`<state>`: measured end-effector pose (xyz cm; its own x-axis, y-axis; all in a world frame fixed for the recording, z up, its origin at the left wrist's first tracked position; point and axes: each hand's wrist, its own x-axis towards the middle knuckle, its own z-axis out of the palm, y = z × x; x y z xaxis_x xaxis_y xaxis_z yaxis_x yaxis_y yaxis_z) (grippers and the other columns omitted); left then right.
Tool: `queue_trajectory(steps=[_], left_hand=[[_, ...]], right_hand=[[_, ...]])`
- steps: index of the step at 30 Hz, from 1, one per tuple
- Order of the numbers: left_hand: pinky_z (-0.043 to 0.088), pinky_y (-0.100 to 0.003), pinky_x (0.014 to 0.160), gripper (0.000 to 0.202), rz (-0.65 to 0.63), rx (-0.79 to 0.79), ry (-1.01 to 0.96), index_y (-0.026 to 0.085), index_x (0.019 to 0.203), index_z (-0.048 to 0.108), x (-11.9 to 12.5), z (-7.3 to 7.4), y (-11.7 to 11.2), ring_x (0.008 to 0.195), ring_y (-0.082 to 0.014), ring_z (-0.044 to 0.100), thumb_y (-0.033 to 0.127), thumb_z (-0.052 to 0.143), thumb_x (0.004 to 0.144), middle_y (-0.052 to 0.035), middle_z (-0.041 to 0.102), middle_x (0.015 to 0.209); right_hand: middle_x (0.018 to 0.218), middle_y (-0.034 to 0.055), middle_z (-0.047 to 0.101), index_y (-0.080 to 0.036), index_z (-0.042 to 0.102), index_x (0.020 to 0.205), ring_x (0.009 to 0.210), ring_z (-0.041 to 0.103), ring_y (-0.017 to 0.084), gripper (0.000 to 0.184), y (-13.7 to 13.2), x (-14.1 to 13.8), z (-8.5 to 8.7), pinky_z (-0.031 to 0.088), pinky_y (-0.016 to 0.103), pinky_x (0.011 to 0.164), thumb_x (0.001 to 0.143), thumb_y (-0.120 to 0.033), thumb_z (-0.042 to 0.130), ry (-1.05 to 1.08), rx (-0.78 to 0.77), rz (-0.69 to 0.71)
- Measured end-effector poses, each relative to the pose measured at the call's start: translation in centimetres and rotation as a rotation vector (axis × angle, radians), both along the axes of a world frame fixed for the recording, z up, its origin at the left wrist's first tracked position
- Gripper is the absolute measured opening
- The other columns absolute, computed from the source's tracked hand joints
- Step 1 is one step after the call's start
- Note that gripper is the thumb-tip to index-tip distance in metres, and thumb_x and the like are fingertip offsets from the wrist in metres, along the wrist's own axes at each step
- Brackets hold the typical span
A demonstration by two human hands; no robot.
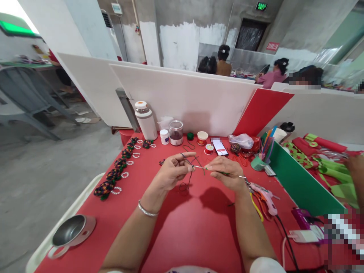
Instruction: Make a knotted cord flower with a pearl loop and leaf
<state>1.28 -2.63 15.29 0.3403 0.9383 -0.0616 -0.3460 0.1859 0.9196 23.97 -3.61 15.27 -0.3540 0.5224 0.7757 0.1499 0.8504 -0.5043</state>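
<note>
My right hand (228, 171) grips a crochet hook (200, 167), its thin metal tip pointing left and its back end showing past my wrist. My left hand (171, 173), with a silver bangle on the wrist, pinches dark yarn (184, 186) at the hook's tip. One strand runs over the raised left index finger, and loose yarn hangs below onto the red table. The small stitches between the fingers are too fine to make out. Left of my hands lie several dark multicoloured knitted pieces (114, 175), each beside a ring of white beads (124, 174).
A flask (146, 123), a clear jar (176, 134), thread spools (202, 138) and a phone (219, 146) line the back. At right are a pink glue gun (264, 197), pliers (256, 206) and a green divider (298, 182). A metal mug (72, 231) stands front left.
</note>
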Motion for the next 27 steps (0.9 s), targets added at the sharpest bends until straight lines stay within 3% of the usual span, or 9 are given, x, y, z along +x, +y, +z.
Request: queue_trajectory(steps=[10, 15, 18, 22, 24, 27], left_hand=[[0.018, -0.019, 0.039, 0.06, -0.1, -0.014, 0.037, 0.012, 0.116, 0.073, -0.3, 0.3, -0.1, 0.04, -0.0015, 0.031, 0.017, 0.084, 0.057, 0.0033, 0.059, 0.057], [0.021, -0.018, 0.04, 0.067, -0.047, 0.048, 0.039, 0.012, 0.124, 0.068, 0.5, 0.2, -0.6, 0.042, -0.0029, 0.037, 0.019, 0.085, 0.06, 0.0023, 0.06, 0.061], [0.031, -0.017, 0.045, 0.069, 0.046, 0.132, 0.058, 0.013, 0.13, 0.064, 1.2, -0.2, -0.8, 0.05, -0.0056, 0.048, 0.019, 0.084, 0.064, 0.0015, 0.062, 0.064], [0.045, -0.019, 0.061, 0.072, 0.247, 0.263, 0.049, 0.015, 0.137, 0.059, 2.0, -0.6, -0.9, 0.064, -0.0089, 0.057, 0.018, 0.081, 0.068, 0.0016, 0.064, 0.067], [0.045, -0.018, 0.06, 0.077, 0.306, 0.28, 0.025, 0.015, 0.14, 0.056, 2.2, -0.6, -1.0, 0.063, -0.0088, 0.057, 0.018, 0.081, 0.068, 0.0022, 0.064, 0.067], [0.035, -0.015, 0.046, 0.085, 0.303, 0.198, -0.068, 0.016, 0.144, 0.051, 2.3, -0.4, -1.1, 0.051, -0.0055, 0.049, 0.021, 0.084, 0.066, 0.0037, 0.063, 0.065]], right_hand=[[0.087, 0.0051, 0.077, -0.024, 0.078, 0.098, 0.077, 0.07, 0.019, 0.014, -0.1, 0.7, -0.6, 0.057, 0.036, 0.072, 0.088, -0.018, 0.072, 0.108, -0.153, 0.07], [0.083, 0.004, 0.076, -0.025, 0.079, 0.094, 0.074, 0.069, 0.018, 0.009, 0.0, -0.8, -1.0, 0.056, 0.033, 0.067, 0.09, -0.026, 0.071, 0.206, -0.271, 0.099], [0.086, 0.0044, 0.076, -0.024, 0.078, 0.097, 0.077, 0.07, 0.018, 0.011, 0.0, -2.5, -1.2, 0.057, 0.033, 0.07, 0.091, -0.025, 0.069, 0.19, -0.183, 0.03], [0.094, 0.0062, 0.076, -0.024, 0.075, 0.106, 0.085, 0.07, 0.018, 0.02, -0.5, -3.9, -1.2, 0.057, 0.034, 0.076, 0.09, -0.014, 0.067, 0.085, 0.102, -0.192], [0.097, 0.0068, 0.076, -0.024, 0.073, 0.111, 0.086, 0.07, 0.018, 0.026, -0.7, -4.2, -1.3, 0.057, 0.034, 0.076, 0.089, -0.011, 0.067, 0.05, 0.226, -0.26], [0.1, 0.0087, 0.076, -0.024, 0.071, 0.116, 0.09, 0.071, 0.02, 0.034, -0.9, -4.6, -1.8, 0.058, 0.036, 0.077, 0.086, -0.009, 0.069, 0.041, 0.321, -0.312]])
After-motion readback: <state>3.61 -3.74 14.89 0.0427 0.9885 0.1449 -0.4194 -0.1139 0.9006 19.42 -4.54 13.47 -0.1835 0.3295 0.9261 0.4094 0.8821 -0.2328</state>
